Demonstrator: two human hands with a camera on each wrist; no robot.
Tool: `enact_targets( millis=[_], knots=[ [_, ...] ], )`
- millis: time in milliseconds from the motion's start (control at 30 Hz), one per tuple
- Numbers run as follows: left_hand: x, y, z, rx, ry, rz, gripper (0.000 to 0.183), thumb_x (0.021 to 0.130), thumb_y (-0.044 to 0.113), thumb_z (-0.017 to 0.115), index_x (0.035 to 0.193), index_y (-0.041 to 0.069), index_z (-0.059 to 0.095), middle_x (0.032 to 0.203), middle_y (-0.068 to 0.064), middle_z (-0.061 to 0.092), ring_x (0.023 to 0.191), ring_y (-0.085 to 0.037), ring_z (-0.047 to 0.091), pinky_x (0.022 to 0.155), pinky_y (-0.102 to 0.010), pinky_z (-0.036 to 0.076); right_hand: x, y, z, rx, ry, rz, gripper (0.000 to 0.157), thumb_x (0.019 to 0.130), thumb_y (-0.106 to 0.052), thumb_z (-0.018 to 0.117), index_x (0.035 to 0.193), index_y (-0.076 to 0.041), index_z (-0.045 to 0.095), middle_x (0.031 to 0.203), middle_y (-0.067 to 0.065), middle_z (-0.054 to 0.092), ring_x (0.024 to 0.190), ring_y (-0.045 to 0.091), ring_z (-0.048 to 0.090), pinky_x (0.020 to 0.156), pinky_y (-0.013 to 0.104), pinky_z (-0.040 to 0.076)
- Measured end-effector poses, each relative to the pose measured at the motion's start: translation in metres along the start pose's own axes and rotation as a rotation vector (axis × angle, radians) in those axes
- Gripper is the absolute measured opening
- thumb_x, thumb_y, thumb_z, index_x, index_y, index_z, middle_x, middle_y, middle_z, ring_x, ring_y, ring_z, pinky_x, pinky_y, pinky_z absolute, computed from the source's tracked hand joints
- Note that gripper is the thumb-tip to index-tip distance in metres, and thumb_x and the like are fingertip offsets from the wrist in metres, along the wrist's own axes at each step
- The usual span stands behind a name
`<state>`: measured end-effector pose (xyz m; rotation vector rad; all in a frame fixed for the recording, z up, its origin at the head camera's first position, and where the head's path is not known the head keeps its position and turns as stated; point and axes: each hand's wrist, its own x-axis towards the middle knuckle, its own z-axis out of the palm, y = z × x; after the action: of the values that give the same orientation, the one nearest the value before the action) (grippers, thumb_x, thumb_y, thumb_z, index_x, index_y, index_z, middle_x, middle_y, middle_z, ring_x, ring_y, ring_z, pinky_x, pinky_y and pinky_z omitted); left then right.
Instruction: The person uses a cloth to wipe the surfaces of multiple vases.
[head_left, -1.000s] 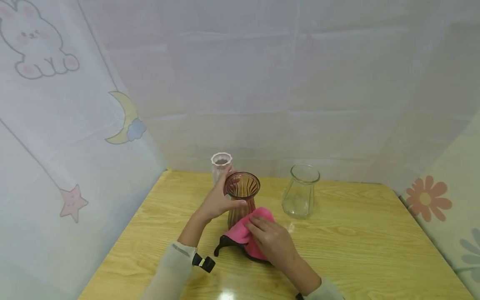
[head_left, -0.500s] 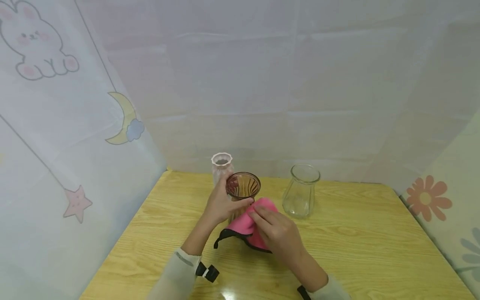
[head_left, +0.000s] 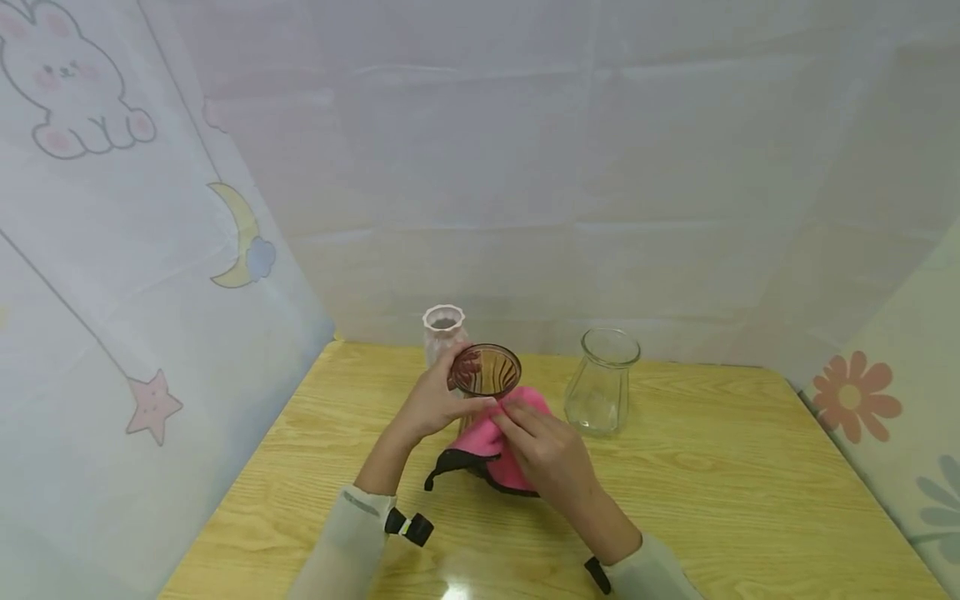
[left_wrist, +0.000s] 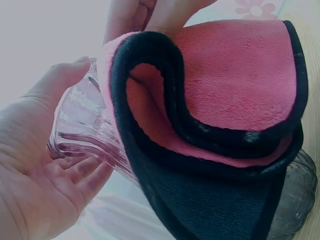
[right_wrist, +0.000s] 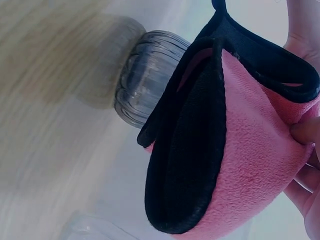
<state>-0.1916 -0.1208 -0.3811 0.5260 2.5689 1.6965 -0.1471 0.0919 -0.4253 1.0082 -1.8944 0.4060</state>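
A ribbed, flared glass vase (head_left: 487,371) of purplish-brown tint stands upright on the table. My left hand (head_left: 435,404) grips it just under the rim, thumb in front and fingers round the far side. With bent fingers my right hand (head_left: 547,450) holds a pink, black-edged cleaning cloth (head_left: 480,442) against the vase's near right side. In the left wrist view the folded cloth (left_wrist: 235,75) covers much of the vase's body, and its dark reverse hangs below. The right wrist view has the vase's ribbed base (right_wrist: 150,75) on the tabletop, beyond the cloth.
Close behind the held vase is a whitish-pink vase (head_left: 444,333) with a scalloped rim. A clear glass vase (head_left: 600,392) stands to the right. The wood-grain table (head_left: 712,500) ends at a pale fabric backdrop (head_left: 562,208), with printed side panels.
My right hand and the cloth have moved a little up the vase, closer to its rim. The left hand keeps its hold, and the vases stay in place.
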Motion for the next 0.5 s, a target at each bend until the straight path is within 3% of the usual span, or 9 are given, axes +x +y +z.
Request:
enact_targets(
  millis=[300,500],
  knots=[
    [0.002,-0.001,0.002,-0.029,0.009,0.001,0.097,0.076,0.028,0.091,0.156,0.014,0.036,0.143,-0.011,0.056,0.133,-0.029,0.053,0.111,-0.053,0.040,-0.012,-0.001,0.005,0.003,-0.053,0.038,0.027,0.106,-0.018,0.055,0.112,-0.003,0.077,0.112,0.013,0.075,0.095,0.025,0.074,0.079,0.035,0.061],
    [0.003,-0.003,0.005,-0.045,0.029,0.000,0.097,0.076,0.026,0.091,0.155,0.016,0.036,0.142,-0.012,0.057,0.132,-0.029,0.054,0.109,-0.052,0.042,-0.020,-0.001,0.006,-0.008,-0.091,0.049,0.022,0.091,-0.011,0.071,0.111,-0.005,0.078,0.111,0.013,0.075,0.094,0.025,0.074,0.078,0.034,0.061]
  ],
)
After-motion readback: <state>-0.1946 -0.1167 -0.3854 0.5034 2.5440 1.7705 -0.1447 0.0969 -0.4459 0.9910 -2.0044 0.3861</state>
